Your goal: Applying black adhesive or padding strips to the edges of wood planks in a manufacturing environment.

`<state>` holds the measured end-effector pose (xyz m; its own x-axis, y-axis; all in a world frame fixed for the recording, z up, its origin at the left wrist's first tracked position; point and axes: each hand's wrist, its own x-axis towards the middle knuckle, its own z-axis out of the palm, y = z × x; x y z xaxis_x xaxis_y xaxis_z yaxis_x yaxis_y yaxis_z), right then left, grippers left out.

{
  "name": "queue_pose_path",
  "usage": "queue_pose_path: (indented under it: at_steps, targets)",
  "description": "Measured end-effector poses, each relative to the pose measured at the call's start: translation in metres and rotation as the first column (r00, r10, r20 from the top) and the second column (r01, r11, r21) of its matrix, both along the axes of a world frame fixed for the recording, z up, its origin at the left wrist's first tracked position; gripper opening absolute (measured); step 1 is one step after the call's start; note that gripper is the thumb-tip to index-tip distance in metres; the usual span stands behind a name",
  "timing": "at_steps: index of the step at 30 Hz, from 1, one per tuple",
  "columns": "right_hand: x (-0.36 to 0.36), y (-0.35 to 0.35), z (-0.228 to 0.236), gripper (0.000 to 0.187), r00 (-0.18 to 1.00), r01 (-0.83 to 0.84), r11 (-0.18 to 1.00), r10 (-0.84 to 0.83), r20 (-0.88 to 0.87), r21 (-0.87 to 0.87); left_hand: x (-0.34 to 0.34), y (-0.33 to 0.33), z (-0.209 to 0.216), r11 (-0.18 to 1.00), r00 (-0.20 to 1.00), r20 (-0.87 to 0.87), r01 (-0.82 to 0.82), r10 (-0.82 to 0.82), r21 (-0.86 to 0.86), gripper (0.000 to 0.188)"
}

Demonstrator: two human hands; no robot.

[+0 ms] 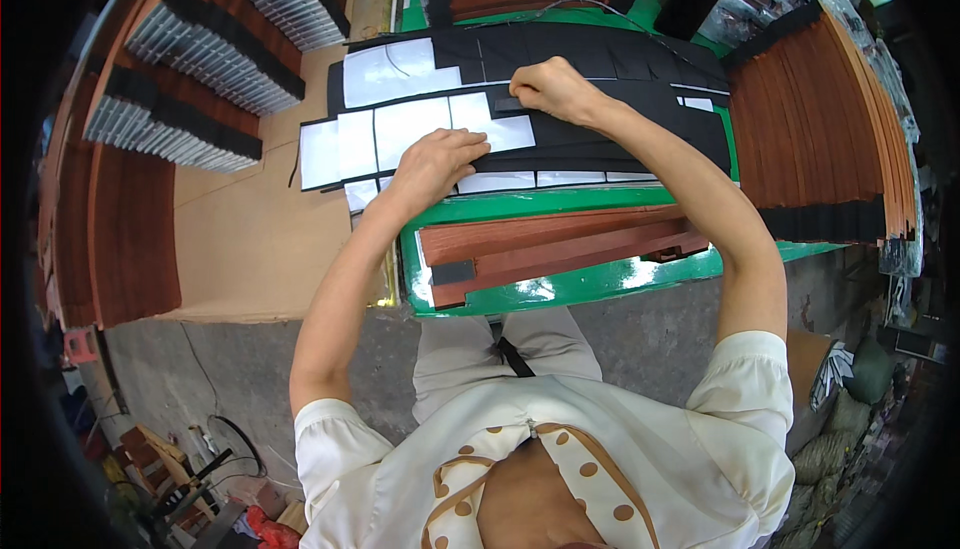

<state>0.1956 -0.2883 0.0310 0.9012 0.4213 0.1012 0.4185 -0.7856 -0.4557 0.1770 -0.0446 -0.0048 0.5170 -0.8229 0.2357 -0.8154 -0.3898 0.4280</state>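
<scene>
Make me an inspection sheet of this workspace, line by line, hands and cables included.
Surface: glossy green tabletop, partly covered.
Job's things: black sheets laid flat, with white pieces among them.
Clutter: brown boards along the near edge; black rectangular object at the far right.
Hands: left hand flat on a white piece; right hand curled at a small dark strip, grip unclear.
Cables: thin cable behind the black sheets; dark cord on the floor, left.
Surroundings: board stacks left and right.

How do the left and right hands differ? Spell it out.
The left hand lies flattened; the right hand is curled. The left hand rests on white sheeting; the right hand grips a small dark piece. The right hand is farther from the body than the left hand. Both are bare.
</scene>
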Motion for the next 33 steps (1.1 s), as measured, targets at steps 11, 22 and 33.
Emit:
queue_pose_path:
  at_steps: [11,22,33]
  targets:
    - [-0.046,0.015,0.055,0.025,0.842,0.381,0.744,-0.033,-0.539,0.549,0.002,-0.003,0.078,0.874,0.595,-0.784,-0.461,0.175,-0.155,0.033]
    - [-0.137,0.003,0.126,0.025,0.719,0.440,0.630,0.180,-0.672,0.640,-0.065,-0.024,0.154,0.888,0.986,-0.141,0.015,-0.090,-0.460,0.020]
    - [-0.243,-0.048,0.119,0.033,0.668,0.172,0.982,-0.177,0.722,0.081,-0.141,-0.110,0.162,0.832,0.573,-0.814,-0.407,-0.090,-0.378,0.048]
